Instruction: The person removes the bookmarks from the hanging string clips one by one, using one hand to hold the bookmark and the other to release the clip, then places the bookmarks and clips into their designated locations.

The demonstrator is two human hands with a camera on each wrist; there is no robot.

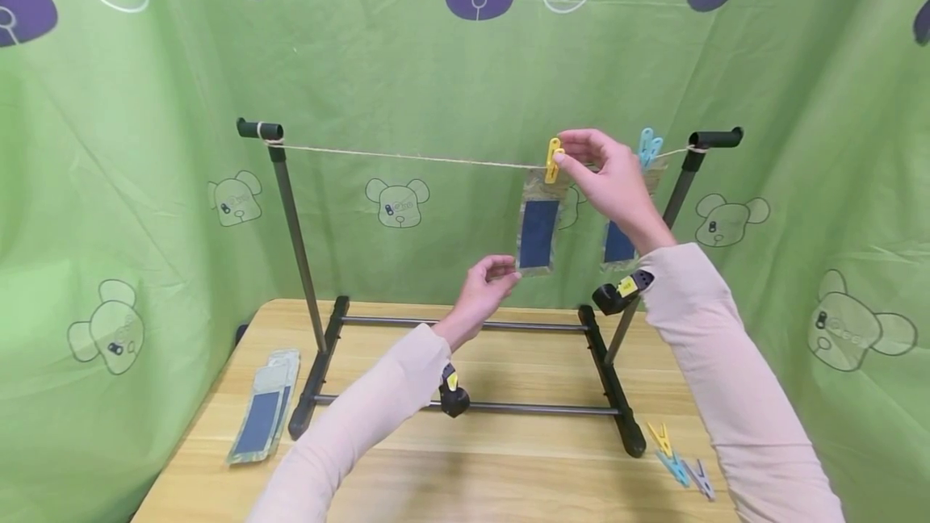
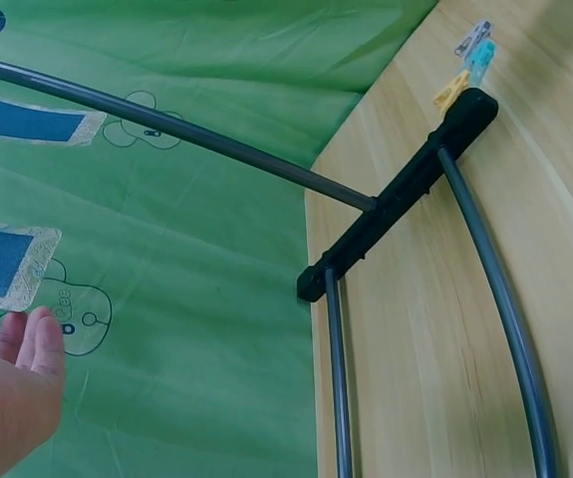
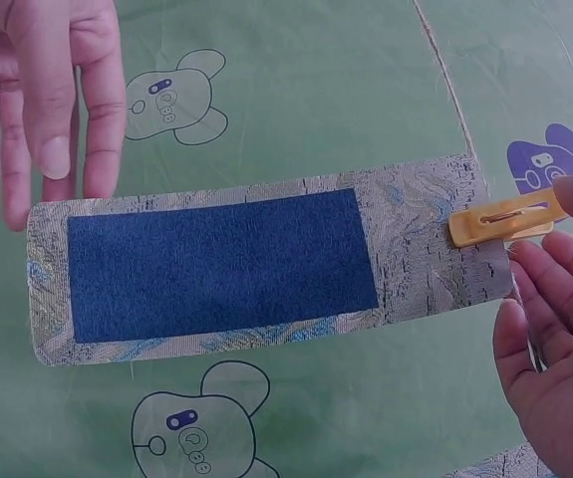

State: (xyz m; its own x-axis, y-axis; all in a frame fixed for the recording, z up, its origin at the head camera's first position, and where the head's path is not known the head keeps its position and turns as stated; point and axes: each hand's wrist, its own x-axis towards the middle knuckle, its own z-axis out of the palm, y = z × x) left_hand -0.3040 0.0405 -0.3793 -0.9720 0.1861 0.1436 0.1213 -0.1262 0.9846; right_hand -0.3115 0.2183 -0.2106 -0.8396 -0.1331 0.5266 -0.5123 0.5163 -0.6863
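Observation:
A yellow clothespin [image 1: 553, 161] clips a patterned cloth strip with a dark blue panel [image 1: 539, 234] to a string line [image 1: 407, 156]. My right hand [image 1: 606, 180] pinches the handle end of that clothespin between thumb and index finger. In the right wrist view, the clothespin [image 3: 495, 221] sits over the strip's top end. Beside the strip's lower left corner is my left hand [image 1: 485, 290], its fingers loosely extended. The left wrist view shows this hand [image 2: 12, 388] close to the strip's bottom edge; whether it touches cannot be told.
A second strip [image 1: 619, 242] hangs to the right under light blue clothespins [image 1: 649, 148]. The string spans a black-footed stand [image 1: 612, 382]. More strips [image 1: 263, 418] lie on the wooden table [image 1: 508, 466] at left. Yellow, blue and grey clothespins [image 1: 674, 466] lie at right.

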